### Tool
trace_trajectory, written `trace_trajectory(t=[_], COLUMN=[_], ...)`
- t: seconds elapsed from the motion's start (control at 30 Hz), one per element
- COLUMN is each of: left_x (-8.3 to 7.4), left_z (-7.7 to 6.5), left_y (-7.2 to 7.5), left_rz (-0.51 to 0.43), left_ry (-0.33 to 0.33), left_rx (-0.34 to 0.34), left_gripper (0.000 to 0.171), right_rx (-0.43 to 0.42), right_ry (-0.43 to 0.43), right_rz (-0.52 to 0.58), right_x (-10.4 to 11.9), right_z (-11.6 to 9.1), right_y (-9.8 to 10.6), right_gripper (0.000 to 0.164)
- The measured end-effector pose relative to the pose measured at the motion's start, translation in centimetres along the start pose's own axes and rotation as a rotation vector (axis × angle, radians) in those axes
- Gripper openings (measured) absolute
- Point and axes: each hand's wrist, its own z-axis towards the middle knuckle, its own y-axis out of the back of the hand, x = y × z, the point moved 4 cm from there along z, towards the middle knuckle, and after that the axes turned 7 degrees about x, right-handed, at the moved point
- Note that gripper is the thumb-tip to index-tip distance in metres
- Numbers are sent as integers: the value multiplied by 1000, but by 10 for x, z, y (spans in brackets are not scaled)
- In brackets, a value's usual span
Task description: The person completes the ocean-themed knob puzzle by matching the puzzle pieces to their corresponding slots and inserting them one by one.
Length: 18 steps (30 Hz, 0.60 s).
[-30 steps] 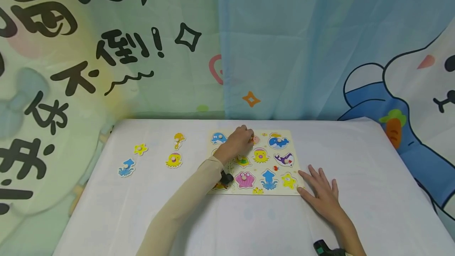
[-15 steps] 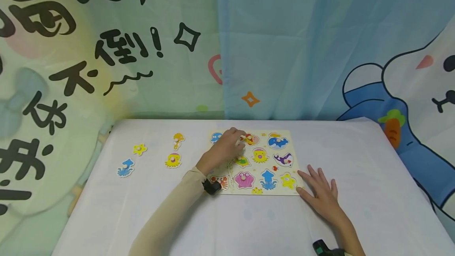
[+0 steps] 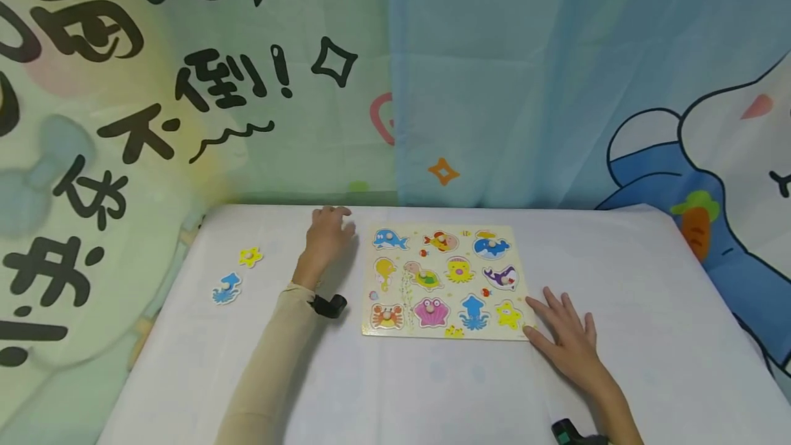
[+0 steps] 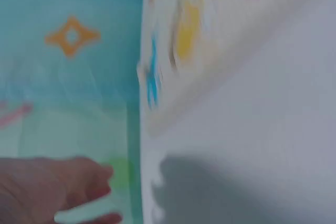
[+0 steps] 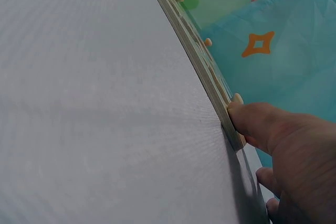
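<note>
- Right now my left hand (image 3: 327, 240) hovers left of the board, near the far edge of the table, with its fingers loosely bent and parted; what lies beneath it is hidden from the head view.
- In the left wrist view that hand is blurred, its fingers are apart, and a dark shadow (image 4: 205, 190) falls across the white cloth (image 3: 445, 390).
- My right hand (image 3: 565, 342) is spread wide at the right end of the board; thumb and forefinger touch its edge, and in the right wrist view the thumb (image 5: 257, 118) presses at the corner.
- The board (image 3: 404, 296) lies flat on the cloth between my hands, covered in sea-animal shapes.
- Along its far row I have a blue whale (image 3: 388, 239), a red and yellow fish (image 3: 441, 242) and a darker blue whale (image 3: 491, 248).
- The middle row has a yellow seahorse (image 3: 384, 272), turtle (image 3: 426, 278), octopus (image 3: 459, 270) and purple whale (image 3: 502, 277).
- Nearest me come a crab (image 3: 386, 316), pink shell (image 3: 431, 312), blue squid shape (image 3: 474, 312) and yellow star shape (image 3: 509, 315).
- Well apart from the board, on the cloth to the left, lie a loose yellow star (image 3: 250, 257) and, just nearer me, a loose blue squid (image 3: 227, 288).
- Behind the table hangs a printed curtain (image 3: 482, 74) with black lettering and a cartoon carrot (image 3: 696, 225).
</note>
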Motion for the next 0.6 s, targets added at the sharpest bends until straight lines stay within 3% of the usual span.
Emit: trace_trajectory(t=[0.1,0.2,0.37,0.6], left_x=[26,44,56,65], left_z=[-6,-13,-16,-16], left_y=[10,16,19,21], left_rz=[28,13,-42,-65], left_ry=[112,175,185,183], left_rx=[-15,41,123,115], left_gripper=[37,33,24,16], right_rx=[8,0,-17,-12], right_ry=[0,10,14,12], right_rz=[-13,-21,-21,-8], right_x=[0,-1,-1,2], right_z=[0,2,3,1], right_y=[2,4,4,0], right_gripper=[57,57,56,56])
